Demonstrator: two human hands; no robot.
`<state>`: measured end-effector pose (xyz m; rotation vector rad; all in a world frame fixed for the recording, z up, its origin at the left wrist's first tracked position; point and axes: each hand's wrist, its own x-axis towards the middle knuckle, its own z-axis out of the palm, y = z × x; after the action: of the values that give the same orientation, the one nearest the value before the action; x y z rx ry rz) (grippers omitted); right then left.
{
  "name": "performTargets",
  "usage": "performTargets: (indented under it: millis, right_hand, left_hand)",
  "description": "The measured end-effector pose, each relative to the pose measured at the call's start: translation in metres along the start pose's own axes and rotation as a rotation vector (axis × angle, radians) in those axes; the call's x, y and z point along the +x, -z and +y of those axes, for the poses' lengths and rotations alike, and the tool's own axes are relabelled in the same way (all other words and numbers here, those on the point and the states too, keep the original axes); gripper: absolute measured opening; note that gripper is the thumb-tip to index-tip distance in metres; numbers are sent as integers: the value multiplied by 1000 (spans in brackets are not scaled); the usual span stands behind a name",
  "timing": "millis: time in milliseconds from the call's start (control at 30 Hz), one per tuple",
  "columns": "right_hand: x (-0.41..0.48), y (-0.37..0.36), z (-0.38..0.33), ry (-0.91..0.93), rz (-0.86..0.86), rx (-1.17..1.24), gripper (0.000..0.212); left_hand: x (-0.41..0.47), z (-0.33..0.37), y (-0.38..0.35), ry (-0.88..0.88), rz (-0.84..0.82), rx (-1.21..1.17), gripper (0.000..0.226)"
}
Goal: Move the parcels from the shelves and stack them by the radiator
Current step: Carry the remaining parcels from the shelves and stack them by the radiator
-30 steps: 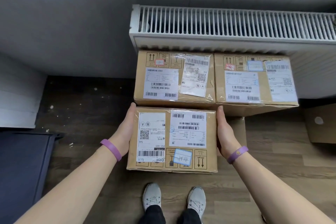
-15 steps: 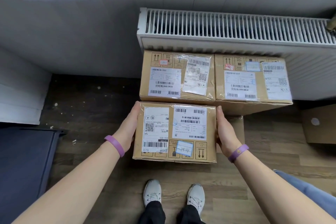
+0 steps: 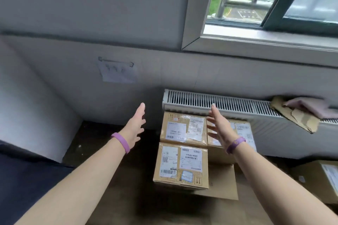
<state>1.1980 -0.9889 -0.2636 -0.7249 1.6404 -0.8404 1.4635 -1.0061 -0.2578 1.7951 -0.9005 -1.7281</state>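
- Front parcel (image 3: pixel 181 166) is set touching the rear left parcel (image 3: pixel 182 127); the rear right parcel (image 3: pixel 244 131) is placed beside that, both against the radiator (image 3: pixel 228 102).
- Left hand (image 3: pixel 135 128) is held in the air, fingers straight, nothing gripped.
- Right hand (image 3: pixel 221 128) is held up likewise, fingers spread, nothing held.

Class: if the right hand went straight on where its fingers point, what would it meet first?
Probably the radiator, at its top grille; the open right hand points there, though depth is unclear.
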Motion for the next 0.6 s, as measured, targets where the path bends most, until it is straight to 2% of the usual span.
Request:
performTargets:
  millis: [167, 300, 433, 600]
  right_hand:
    - [-50, -29, -94, 184, -157, -79, 65]
    - [-85, -64, -149, 303, -326, -149, 64]
    - [-132, -117, -177, 390, -521, -223, 50]
    - [-214, -214, -181, 502, -803, -328, 36]
  left_hand:
    - [-86, 66, 33, -169, 64, -74, 74]
    - [-158, 87, 69, -303, 210, -97, 70]
    - [-234, 67, 110, -348, 416, -146, 67]
    - [-344, 7, 170, -346, 722, -260, 71]
